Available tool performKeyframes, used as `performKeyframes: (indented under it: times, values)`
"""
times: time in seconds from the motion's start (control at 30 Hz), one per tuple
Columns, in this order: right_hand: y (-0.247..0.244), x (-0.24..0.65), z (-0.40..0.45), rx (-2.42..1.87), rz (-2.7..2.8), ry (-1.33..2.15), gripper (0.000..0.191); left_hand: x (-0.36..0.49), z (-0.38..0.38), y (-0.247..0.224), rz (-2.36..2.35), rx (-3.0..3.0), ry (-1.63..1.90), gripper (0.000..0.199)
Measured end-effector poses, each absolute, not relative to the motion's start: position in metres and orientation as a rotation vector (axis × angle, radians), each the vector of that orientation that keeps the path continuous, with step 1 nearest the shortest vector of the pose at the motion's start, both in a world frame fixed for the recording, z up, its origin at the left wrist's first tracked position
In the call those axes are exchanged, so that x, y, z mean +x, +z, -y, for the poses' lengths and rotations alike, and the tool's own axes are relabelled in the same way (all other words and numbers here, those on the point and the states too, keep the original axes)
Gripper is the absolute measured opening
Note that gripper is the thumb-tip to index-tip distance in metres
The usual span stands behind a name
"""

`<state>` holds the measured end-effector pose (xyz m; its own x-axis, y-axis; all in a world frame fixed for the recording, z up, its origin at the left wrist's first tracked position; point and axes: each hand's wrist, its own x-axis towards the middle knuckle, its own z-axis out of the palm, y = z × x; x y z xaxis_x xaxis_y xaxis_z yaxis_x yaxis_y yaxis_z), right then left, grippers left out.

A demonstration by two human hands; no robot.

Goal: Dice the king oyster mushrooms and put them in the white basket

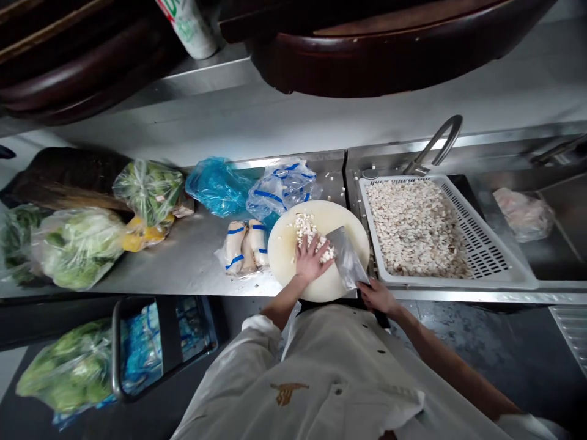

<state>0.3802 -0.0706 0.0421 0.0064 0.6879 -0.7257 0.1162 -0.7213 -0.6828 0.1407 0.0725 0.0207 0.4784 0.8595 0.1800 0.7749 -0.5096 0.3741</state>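
Observation:
On a round, pale cutting board (pixel 293 278) lie small diced white pieces (pixel 306 225). My left hand (pixel 312 261) rests on them with its fingers spread. The handle of a broad cleaver (pixel 347 260) is in my right hand (pixel 376 296), at the board's right front edge. The cleaver's blade lies over the right part of the board, its far end close to my left fingertips and the diced pieces. Left of the board, whole pale mushrooms (pixel 247 247) sit in clear packaging with blue stripes.
Right of the board, a white perforated basket (pixel 499 269) holds many chopped pieces under a faucet (pixel 435 146). A bagged item (pixel 523 214) lies in the sink. Blue bags (pixel 220 186), bagged greens (pixel 82 247) and a bin (pixel 117 366) are at left. Dark wooden vessels (pixel 389 61) stand on the shelf above.

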Motion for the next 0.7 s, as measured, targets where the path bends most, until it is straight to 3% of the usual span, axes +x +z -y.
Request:
performKeyframes:
  times: [0.17,0.37,0.57,0.7]
  values:
    - [0.035,0.335,0.055,-1.549,0.778,2.028,0.037,0.151,-0.079,0.021,-1.526,2.381,0.719,0.047]
    - [0.075,0.346,0.050,-1.275,0.822,2.138,0.029,0.160,-0.081,0.048,-1.523,2.306,1.122,0.030]
    - [0.131,0.438,0.090,-1.170,0.749,1.902,0.031,0.282,-0.091,0.110,-1.189,2.434,1.161,0.032]
    - [0.158,0.520,0.127,-1.426,0.705,1.667,0.033,0.390,-0.084,0.105,-1.003,2.388,1.004,0.038]
